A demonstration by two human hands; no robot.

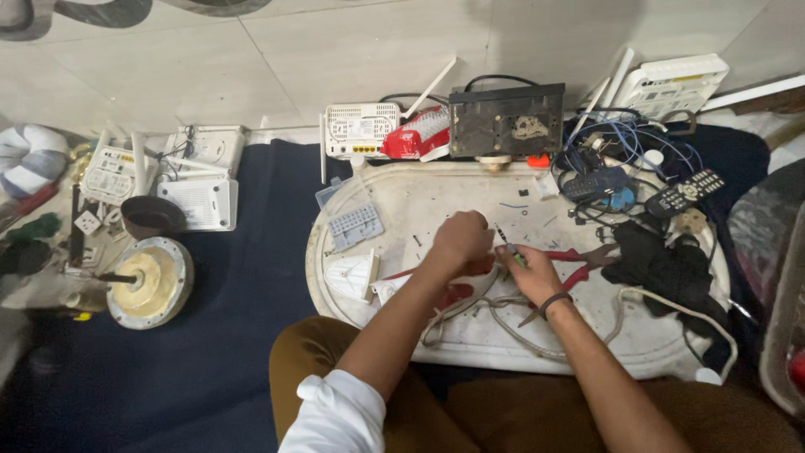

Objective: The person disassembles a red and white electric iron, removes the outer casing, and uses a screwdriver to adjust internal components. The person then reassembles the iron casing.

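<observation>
— What are the hands doing over that white oval tray [470,344]?

— The left hand [463,239] is curling into a loose fist, pressing down on a small red part [480,267] near the tray's middle. The right hand [530,270] is pinching a thin screwdriver [506,242], its fingers closing round the greenish handle, the dark shaft pointing up and away from the person.

— How is that tool likely handling?

— Light and stiff, I'd judge, and slim enough to roll between the fingertips; holding it low on the handle, as the hand is doing, seems the sound place. The red part is mostly hiding under the fist, so its shape is unclear; it's looking small, hard and prone to slide, hence the hand bearing down on it.

— What is lying around them?

— Red-handled pliers [587,262] are resting just right of the right hand, a grey cable [503,323] is looping beneath both wrists, and a grey keypad piece [355,225] is sitting towards the tray's left. A black remote [689,191] and blue wires [625,138] are lying at the far right, with white routers [362,130] standing beyond the tray.
</observation>
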